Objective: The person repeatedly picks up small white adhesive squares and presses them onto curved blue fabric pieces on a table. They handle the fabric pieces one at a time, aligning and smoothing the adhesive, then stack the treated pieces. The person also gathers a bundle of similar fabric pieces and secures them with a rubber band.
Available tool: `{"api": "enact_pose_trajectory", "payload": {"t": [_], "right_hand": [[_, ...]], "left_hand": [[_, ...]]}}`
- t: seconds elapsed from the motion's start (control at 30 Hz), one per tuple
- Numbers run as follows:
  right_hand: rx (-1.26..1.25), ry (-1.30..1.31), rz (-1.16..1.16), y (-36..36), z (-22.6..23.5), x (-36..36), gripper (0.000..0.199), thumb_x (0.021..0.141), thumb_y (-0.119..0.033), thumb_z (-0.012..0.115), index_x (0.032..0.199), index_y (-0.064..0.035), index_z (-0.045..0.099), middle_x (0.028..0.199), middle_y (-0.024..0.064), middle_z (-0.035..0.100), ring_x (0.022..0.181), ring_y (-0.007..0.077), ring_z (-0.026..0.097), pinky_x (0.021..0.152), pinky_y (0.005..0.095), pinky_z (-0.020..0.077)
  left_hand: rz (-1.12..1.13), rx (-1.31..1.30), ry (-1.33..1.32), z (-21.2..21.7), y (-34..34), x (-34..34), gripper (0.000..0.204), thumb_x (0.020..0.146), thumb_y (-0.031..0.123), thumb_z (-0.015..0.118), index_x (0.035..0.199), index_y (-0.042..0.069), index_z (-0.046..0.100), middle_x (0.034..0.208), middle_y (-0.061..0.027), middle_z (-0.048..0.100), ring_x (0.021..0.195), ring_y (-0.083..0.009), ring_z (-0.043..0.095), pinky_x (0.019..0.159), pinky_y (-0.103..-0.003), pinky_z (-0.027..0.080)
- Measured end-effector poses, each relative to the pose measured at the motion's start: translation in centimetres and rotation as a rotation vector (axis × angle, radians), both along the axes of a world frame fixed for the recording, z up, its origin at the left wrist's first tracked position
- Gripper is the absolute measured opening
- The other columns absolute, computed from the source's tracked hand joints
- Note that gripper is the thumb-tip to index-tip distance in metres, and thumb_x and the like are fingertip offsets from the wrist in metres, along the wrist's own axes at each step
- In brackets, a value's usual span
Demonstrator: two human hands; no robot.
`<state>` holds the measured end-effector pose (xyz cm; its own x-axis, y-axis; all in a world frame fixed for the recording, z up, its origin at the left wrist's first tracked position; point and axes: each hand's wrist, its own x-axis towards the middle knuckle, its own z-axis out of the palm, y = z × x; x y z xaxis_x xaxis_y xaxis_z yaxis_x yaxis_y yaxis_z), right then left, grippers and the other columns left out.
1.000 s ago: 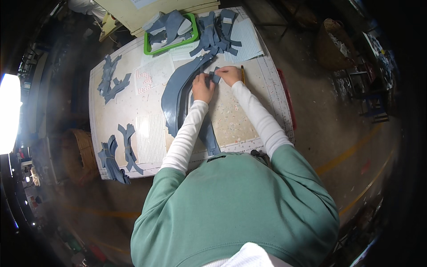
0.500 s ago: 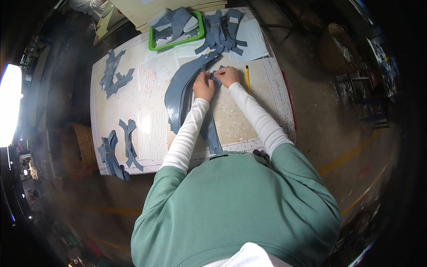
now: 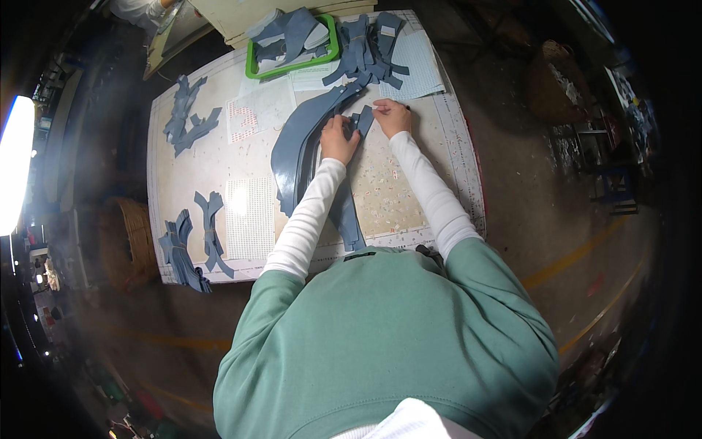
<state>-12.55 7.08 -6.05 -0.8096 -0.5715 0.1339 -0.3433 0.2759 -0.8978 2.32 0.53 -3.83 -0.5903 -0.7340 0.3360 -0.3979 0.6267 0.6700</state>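
My left hand lies over narrow blue-grey strips, its fingers and thumb curled onto them. Just right of it, the free end of a strip sticks out. Beside that end my right hand is closed, thumb and fingertips pinched together. Whatever it pinches is too small to make out. To the left of my left hand lies a stack of wide, curved blue-grey pieces, fanned along one edge.
A green tray of blue-grey pieces stands at the table's back. Right of it lie tied strip bundles and a printed sheet. More bundles and a dotted sheet are on the left. A woven basket stands beside the table.
My right hand has moved right, away from my left hand and off the strip end. The yellow pencil that lay right of it no longer shows. My left hand has stayed about in place.
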Motion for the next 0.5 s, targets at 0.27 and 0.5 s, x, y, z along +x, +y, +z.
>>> {"api": "enact_pose_trajectory", "payload": {"t": [0.27,0.5], "right_hand": [[-0.003,-0.069,0.055,1.7,-0.6,-1.1,0.034,0.068,-0.012,0.073,0.100,-0.0090,0.063,0.076,0.0042,0.069,0.069,0.0135,0.066,0.066,0.0252,0.0511],[0.016,-0.055,0.037,1.1,0.0,0.3,0.036,0.068,-0.011,0.074,0.101,-0.0098,0.061,0.076,0.0062,0.069,0.069,0.0149,0.066,0.066,0.0261,0.0513]], "left_hand": [[-0.069,0.122,-0.104,0.8,-0.3,-0.1,0.028,0.071,0.009,0.060,0.099,0.013,0.062,0.086,-0.0153,0.057,0.081,-0.0351,0.058,0.076,-0.041,0.047],[-0.117,-0.154,-0.145,0.0,0.9,-0.2,0.036,0.065,0.029,0.075,0.090,0.007,0.061,0.092,-0.0175,0.053,0.089,-0.0363,0.052,0.078,-0.043,0.044]]}}
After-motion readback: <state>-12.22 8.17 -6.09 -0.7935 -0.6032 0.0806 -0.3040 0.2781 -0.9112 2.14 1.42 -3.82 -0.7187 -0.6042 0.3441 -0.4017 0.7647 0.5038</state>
